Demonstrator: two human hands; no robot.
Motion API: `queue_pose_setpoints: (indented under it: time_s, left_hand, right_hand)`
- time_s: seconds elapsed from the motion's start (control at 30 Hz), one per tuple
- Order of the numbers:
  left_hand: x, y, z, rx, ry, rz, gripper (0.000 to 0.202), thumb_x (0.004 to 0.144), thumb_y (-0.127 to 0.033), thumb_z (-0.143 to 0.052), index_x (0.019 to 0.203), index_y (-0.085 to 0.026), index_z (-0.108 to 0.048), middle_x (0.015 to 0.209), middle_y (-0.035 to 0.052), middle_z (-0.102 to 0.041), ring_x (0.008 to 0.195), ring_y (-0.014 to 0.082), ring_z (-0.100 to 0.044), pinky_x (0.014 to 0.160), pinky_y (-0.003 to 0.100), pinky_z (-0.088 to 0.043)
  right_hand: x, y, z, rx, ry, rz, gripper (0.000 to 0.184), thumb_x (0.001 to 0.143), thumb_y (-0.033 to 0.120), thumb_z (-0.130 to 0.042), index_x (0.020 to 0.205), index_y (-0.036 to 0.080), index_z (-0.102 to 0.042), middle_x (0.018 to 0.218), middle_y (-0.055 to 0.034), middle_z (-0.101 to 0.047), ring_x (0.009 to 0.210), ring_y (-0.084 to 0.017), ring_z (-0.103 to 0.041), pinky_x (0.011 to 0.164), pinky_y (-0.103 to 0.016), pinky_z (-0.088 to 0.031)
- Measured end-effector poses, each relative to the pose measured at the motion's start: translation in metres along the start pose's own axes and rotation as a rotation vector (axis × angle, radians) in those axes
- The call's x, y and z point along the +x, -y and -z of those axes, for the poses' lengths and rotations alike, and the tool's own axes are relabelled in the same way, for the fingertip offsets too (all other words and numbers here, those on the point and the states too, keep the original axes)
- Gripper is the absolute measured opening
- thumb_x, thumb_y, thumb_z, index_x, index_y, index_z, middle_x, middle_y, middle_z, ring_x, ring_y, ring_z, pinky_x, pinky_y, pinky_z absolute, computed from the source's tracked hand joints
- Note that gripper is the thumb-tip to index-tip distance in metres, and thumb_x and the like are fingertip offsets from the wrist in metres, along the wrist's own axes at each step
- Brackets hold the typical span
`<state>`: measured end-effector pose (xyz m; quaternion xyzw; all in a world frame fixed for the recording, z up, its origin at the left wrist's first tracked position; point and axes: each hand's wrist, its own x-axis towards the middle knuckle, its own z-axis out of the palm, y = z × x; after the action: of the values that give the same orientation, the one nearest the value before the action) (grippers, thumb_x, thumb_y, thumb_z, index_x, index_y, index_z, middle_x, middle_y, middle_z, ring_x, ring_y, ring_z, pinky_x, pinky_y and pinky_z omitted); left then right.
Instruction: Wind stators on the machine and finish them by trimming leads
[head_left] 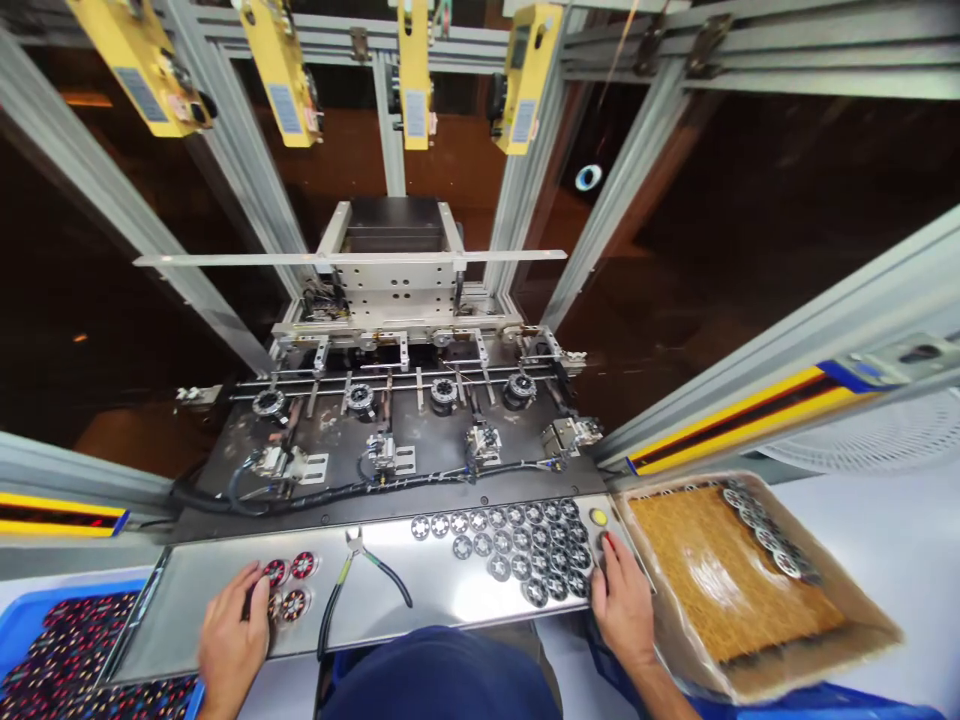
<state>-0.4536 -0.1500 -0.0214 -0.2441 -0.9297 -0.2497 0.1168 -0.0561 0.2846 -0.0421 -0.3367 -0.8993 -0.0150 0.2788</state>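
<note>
My left hand (234, 625) is at the left end of a metal tray (180, 600), its thumb and fingers curled around something dark that I cannot make out. Right beside its fingertips lie several round slotted parts with reddish windings (304, 565). My right hand (624, 598) rests at the tray's right end, fingers stretched out, with a fingertip at a red button (606, 538). A yellow button (598, 517) sits just beyond it. Many dark round slotted parts (517, 540) lie left of that hand. Pliers with green and black handles (354, 545) lie between the two groups.
Behind the tray stands a black machine bed (427, 430) with several round fixtures (444, 392). A blue bin (22, 610) of wound parts is at left, a lined carton (862, 615) at right. Yellow sensor bars (735, 420) flank the station; yellow units (415, 80) hang overhead.
</note>
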Motion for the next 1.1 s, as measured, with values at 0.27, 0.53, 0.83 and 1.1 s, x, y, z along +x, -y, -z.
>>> queue_pose_setpoints:
  time_s: [0.27,0.53,0.83,1.1]
  left_hand:
    - [-0.002,-0.002,-0.002,-0.025,-0.019,0.011,0.039,0.091,-0.047,-0.042,0.096,-0.016,-0.067,0.109,0.0164,-0.071,0.105,0.0307,-0.062,0.097,0.046,-0.045]
    - [-0.002,-0.002,-0.001,-0.051,-0.023,0.036,0.039,0.09,-0.047,-0.044,0.095,-0.016,-0.066,0.109,0.0173,-0.071,0.105,0.0318,-0.062,0.097,0.048,-0.045]
    - [0.0,-0.01,0.002,-0.114,-0.005,0.127,0.039,0.086,-0.05,-0.046,0.095,-0.018,-0.067,0.111,0.0161,-0.071,0.108,0.0316,-0.062,0.102,0.048,-0.043]
    - [0.004,0.001,0.013,-0.175,-0.009,0.421,0.057,0.093,-0.054,-0.029,0.087,-0.018,-0.074,0.107,0.013,-0.076,0.106,0.0304,-0.067,0.093,0.045,-0.05]
  right_hand:
    - [0.004,0.001,0.002,-0.016,0.009,0.03,0.054,0.093,0.026,-0.038,0.146,0.013,-0.035,0.133,-0.0217,-0.052,0.117,-0.037,-0.055,0.091,-0.055,-0.051]
    - [0.003,0.001,0.003,-0.03,0.024,0.034,0.054,0.093,0.026,-0.038,0.146,0.012,-0.035,0.134,-0.0218,-0.052,0.117,-0.037,-0.055,0.091,-0.054,-0.051]
    - [0.004,0.001,0.002,-0.031,0.022,0.03,0.054,0.093,0.026,-0.038,0.146,0.013,-0.035,0.133,-0.0218,-0.053,0.117,-0.037,-0.055,0.089,-0.053,-0.051]
    - [0.003,0.001,0.001,-0.017,0.018,0.018,0.053,0.093,0.025,-0.039,0.145,0.014,-0.036,0.135,-0.0206,-0.051,0.119,-0.036,-0.054,0.092,-0.054,-0.05]
